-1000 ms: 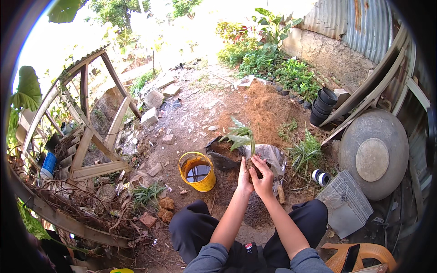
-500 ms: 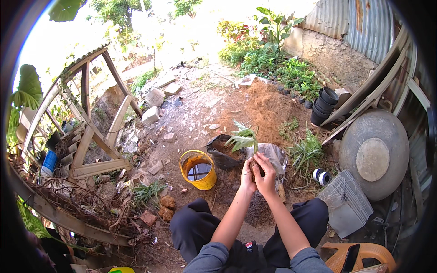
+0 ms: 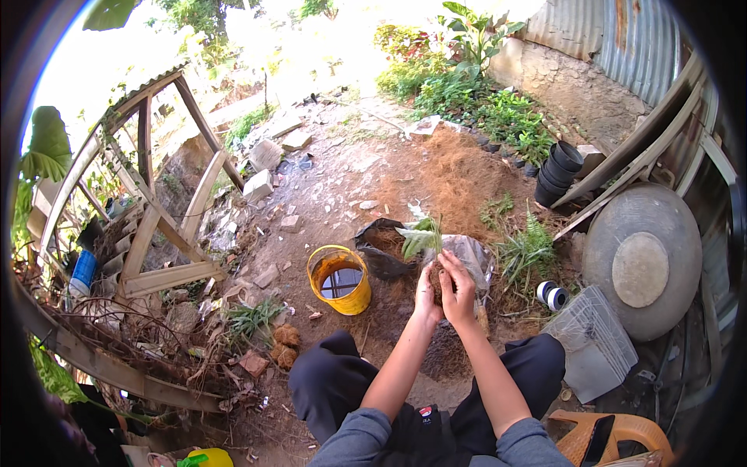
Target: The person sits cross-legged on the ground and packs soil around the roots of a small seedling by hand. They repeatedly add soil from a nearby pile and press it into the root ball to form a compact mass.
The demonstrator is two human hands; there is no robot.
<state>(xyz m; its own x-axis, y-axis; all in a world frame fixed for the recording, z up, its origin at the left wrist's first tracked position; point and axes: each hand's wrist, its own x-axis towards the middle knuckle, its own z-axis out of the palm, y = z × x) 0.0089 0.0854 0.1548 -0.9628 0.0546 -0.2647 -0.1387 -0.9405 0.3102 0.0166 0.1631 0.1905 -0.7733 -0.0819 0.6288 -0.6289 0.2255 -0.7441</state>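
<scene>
Both my hands are pressed around the brown, fibrous root ball of a leafy seedling, in front of my bent knees. My left hand cups the ball from the left. From the other side, my right hand closes over it with its fingers pointing up. Green leaves and thin stems stick out above the fingertips. Behind the leaves is a black plastic bag with brown fibre in it. Crumpled clear plastic lies just beyond my right hand. Much of the root ball is hidden by my palms.
A yellow bucket of dark liquid stands left of my hands. Brown fibre balls lie near my left knee. Loose coconut-like fibre covers the ground ahead. Black pots, white rolls and a wire rack are at right.
My hands have shifted slightly up and to the right around the root ball. The seedling's leaves have turned and lowered a little, and more of the brown ball shows between my palms.
</scene>
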